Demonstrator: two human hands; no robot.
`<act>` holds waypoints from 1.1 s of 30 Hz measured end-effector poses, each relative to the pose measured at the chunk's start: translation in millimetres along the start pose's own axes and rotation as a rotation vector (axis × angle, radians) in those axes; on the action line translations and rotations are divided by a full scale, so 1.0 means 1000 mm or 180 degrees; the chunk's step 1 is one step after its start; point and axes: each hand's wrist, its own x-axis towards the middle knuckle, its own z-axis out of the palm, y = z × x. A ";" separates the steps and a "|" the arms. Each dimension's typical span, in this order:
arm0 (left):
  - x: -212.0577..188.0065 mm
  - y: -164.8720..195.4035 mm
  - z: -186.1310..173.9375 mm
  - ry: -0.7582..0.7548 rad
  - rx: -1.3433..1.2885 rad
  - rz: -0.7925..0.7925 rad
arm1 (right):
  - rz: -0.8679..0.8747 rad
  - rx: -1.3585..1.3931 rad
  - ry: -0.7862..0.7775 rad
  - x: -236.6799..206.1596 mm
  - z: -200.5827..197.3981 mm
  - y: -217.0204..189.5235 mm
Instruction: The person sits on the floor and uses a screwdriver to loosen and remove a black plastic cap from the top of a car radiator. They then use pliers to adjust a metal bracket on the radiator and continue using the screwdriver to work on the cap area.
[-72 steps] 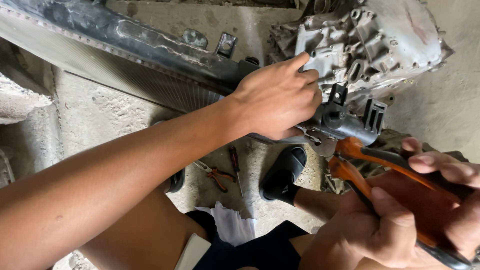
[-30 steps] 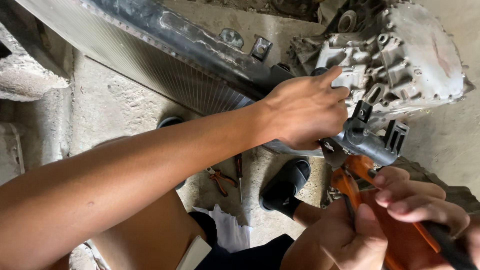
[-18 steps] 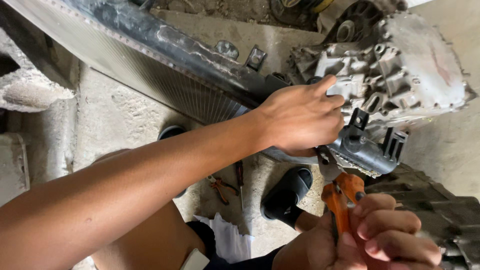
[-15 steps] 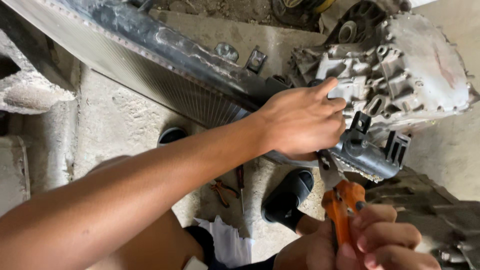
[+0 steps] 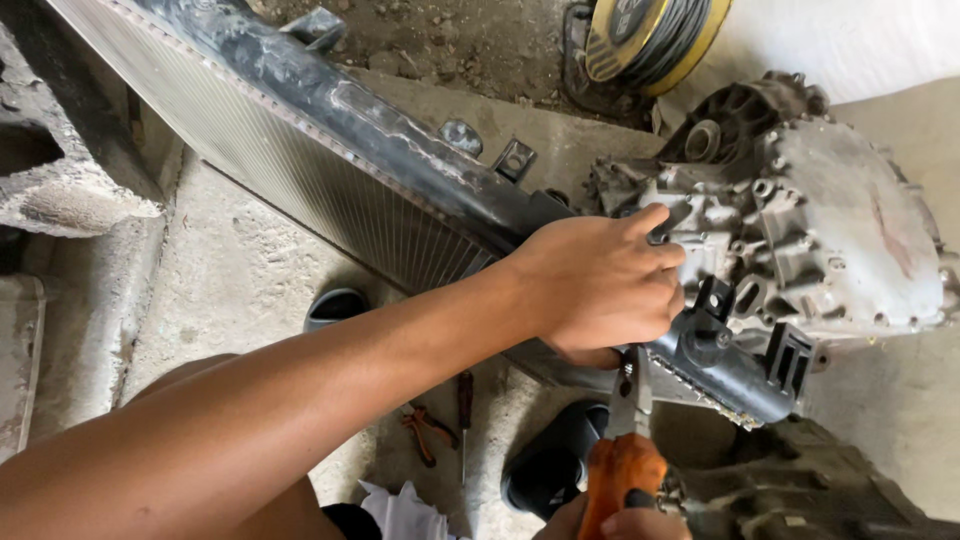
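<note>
While the left hand [image 5: 600,290] clamps down on the radiator's black end tank [image 5: 720,365], fingers curled shut round it, the right hand [image 5: 625,520], closed on orange-handled pliers [image 5: 622,455], works the crimp strip w/ jaws just under the left palm. Judging by that, step is prying tabs; next needs steady leverage.

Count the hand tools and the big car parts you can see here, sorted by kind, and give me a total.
Pliers: 2, the orange-handled pair in the right hand and a small pair on the floor
Screwdriver: 1
Radiator: 1, steadied by the left hand
Gearbox casing: 1
Cable reel: 1
Total: 6
</note>
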 end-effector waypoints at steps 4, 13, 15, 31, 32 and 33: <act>-0.001 0.001 0.005 0.0174 -0.0120 0.0093 | -0.0006 0.0223 -0.0057 -0.003 0.000 -0.005; 0.006 0.004 -0.011 -0.0785 -0.0057 -0.0056 | 0.0347 0.1286 -0.0145 0.108 -0.049 -0.026; 0.007 0.004 -0.014 -0.0790 0.0034 -0.0021 | 0.0517 0.1595 -0.0166 0.124 -0.060 -0.028; -0.023 0.035 -0.029 -0.0500 0.0110 0.0086 | 0.2571 0.0051 -0.0935 0.080 -0.084 -0.132; -0.027 0.039 -0.031 -0.0539 0.0039 0.0087 | 0.2522 0.0081 -0.1052 0.070 -0.088 -0.133; -0.030 0.042 -0.033 -0.0693 0.0031 0.0093 | 0.2471 0.0118 -0.1171 0.060 -0.092 -0.132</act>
